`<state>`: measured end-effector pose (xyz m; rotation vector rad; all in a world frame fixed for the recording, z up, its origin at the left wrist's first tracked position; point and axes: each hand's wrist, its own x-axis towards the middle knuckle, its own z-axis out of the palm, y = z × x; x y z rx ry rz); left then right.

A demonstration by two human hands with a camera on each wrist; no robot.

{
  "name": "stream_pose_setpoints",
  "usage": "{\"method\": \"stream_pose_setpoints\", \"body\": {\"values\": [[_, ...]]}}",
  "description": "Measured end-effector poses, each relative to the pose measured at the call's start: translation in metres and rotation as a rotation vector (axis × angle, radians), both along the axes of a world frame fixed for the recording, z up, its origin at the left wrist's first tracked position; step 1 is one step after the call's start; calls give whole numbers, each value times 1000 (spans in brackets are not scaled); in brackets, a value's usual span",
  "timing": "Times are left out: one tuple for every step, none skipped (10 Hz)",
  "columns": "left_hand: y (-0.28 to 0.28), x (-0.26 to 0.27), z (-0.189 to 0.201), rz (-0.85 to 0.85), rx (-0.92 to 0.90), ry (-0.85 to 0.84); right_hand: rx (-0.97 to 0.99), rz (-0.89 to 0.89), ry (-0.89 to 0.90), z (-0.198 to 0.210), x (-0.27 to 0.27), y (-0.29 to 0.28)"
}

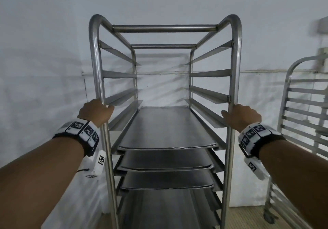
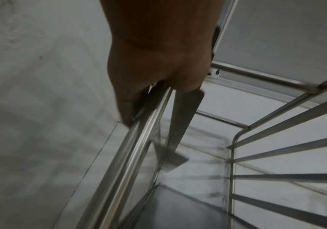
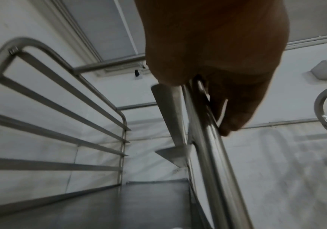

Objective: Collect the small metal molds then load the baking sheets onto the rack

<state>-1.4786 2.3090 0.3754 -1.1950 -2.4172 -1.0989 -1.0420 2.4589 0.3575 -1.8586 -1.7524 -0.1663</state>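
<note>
A tall steel rack (image 1: 165, 28) stands right in front of me against a white wall. Several dark baking sheets (image 1: 166, 127) lie on its lower runners, stacked one level under another; the upper runners are bare. My left hand (image 1: 96, 111) grips the rack's front left post (image 2: 123, 162), fingers curled round the tube. My right hand (image 1: 240, 114) grips the front right post (image 3: 215, 162) in the same way. No small metal molds are in any view.
A second steel rack (image 1: 305, 108) with bare runners stands close at the right, its castor (image 1: 269, 217) on the tan floor. The white wall (image 1: 44, 60) is just behind the rack and runs along the left.
</note>
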Motion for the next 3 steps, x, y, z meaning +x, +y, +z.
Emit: {"method": "stream_pose_setpoints", "body": {"values": [[-13,10,4,-53,98,151,32,36,-56,-1,-3,-14],[-17,25,2,-273,66,270,83,137,-87,0,-8,-26],[-15,39,0,-442,-114,305,53,301,-99,-1,-19,-35]]}}
